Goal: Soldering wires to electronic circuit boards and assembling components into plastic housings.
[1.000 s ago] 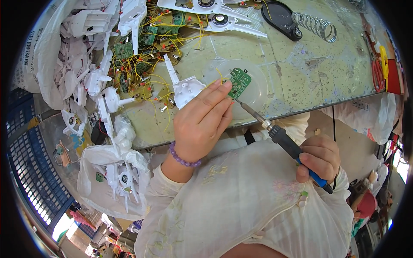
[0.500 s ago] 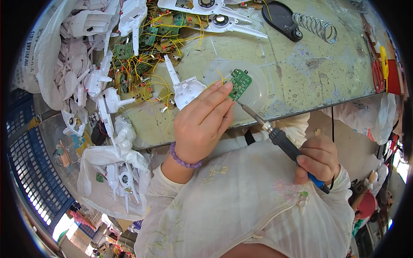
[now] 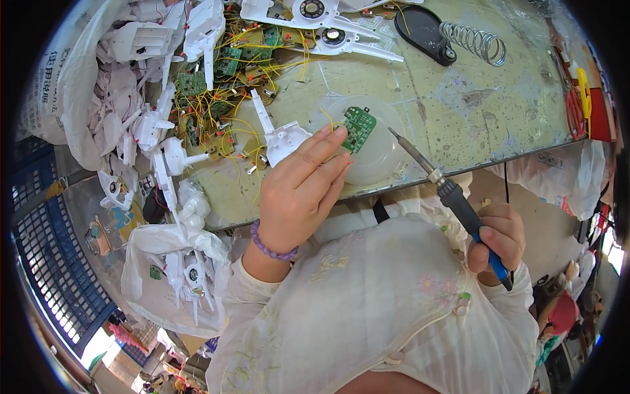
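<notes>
My left hand (image 3: 296,187), with a purple bead bracelet at its wrist, is closed on a green circuit board (image 3: 361,127) by its left edge. A yellow wire and a small red-orange wire end show by the fingertips. Beneath the board lies a translucent round dish (image 3: 388,156). My right hand (image 3: 497,241) grips a soldering iron (image 3: 457,198) by its blue and black handle. The iron slants up to the left, its metal tip apart from the board, just right of it. A white plastic housing (image 3: 287,140) lies left of the board, beside my left fingers.
Green boards tangled in yellow wires (image 3: 226,79) cover the table's upper left. White plastic parts (image 3: 141,43) heap beside them. A coil spring (image 3: 476,41) and a black oval part (image 3: 423,29) lie at the back. A plastic bag (image 3: 147,289) of parts hangs below the table's left edge.
The soldering iron has drawn back from the board's lower edge, up and to the right, with my right hand. My left hand and the board have shifted slightly left.
</notes>
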`<state>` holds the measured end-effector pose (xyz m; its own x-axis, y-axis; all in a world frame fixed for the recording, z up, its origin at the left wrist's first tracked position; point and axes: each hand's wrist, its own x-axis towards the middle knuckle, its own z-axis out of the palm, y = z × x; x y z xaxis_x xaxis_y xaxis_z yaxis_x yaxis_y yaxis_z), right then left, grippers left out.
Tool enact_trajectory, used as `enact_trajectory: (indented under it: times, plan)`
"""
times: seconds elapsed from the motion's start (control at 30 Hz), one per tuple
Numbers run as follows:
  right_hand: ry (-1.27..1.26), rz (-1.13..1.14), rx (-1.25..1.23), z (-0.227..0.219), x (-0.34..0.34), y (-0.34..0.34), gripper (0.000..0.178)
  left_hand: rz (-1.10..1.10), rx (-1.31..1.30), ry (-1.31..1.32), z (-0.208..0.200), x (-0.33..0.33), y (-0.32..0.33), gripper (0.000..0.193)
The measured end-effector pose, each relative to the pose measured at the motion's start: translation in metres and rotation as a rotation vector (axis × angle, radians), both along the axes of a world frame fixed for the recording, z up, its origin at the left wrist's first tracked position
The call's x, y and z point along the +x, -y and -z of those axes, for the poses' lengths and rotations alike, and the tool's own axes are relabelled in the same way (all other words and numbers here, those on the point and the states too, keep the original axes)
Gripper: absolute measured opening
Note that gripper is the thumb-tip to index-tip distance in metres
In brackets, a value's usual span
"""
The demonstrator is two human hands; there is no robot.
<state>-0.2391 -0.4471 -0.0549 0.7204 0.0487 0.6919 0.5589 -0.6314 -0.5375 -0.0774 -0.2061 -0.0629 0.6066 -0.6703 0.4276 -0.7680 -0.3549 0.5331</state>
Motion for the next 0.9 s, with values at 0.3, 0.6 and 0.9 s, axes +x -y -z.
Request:
enact_trajectory:
  times: [0.3,0.6,0.9]
  plan:
    - [-0.046,-0.031,0.038,-0.002,0.002,0.001,0.022,-0.041,0.024,0.029,-0.003,-0.002,-0.004,0.024]
    - [-0.083,-0.076,0.067,-0.002,0.006,0.002,0.024,-0.056,-0.045,0.125,0.001,0.002,0.001,0.025]
    - [-0.118,-0.156,0.073,-0.009,0.012,0.001,0.026,-0.064,-0.009,0.119,-0.001,0.002,0.004,0.020]
